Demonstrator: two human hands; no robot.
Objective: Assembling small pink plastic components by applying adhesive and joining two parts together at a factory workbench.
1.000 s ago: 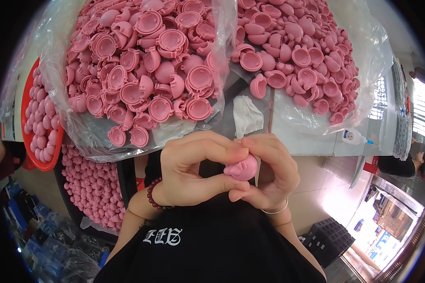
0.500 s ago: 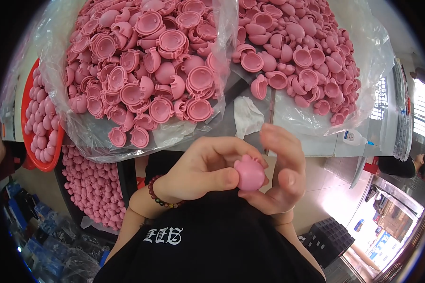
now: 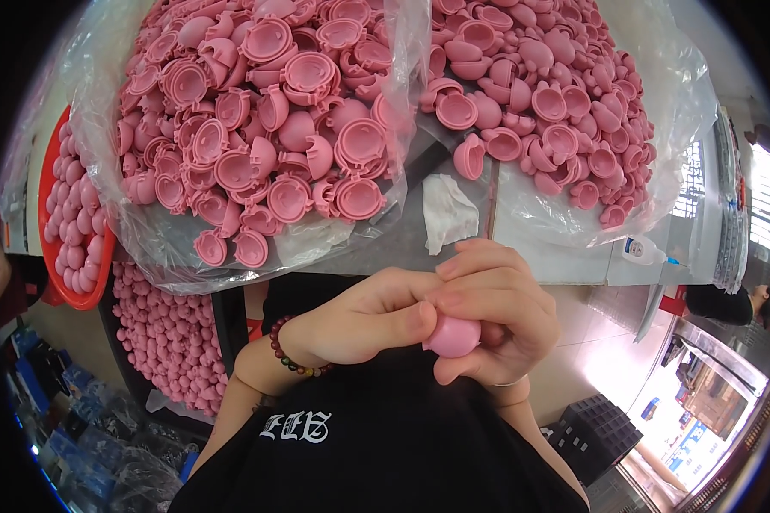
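Note:
Between my two hands, close to my chest, is a round pink plastic ball (image 3: 453,336). My left hand (image 3: 364,318) grips its left side, the thumb pressed along it. My right hand (image 3: 505,312) is closed round its right side, with the fingers laid over its top. The ball's upper part is hidden under those fingers. Beyond my hands, a large heap of hollow pink half shells (image 3: 291,201) lies on the left of the table. A second heap of smaller pink half shells (image 3: 559,142) lies on the right.
Clear plastic sheets (image 3: 103,171) lie under and around both heaps. A white cloth (image 3: 449,214) rests on the grey table between them. At the right stands a small white bottle (image 3: 642,250). A red basin (image 3: 103,278) and a dark crate (image 3: 222,342) at the left hold pink balls.
My right hand's fingers have come down and closed over the top of the ball. The ball sits slightly lower and is turned, its top bumps now covered.

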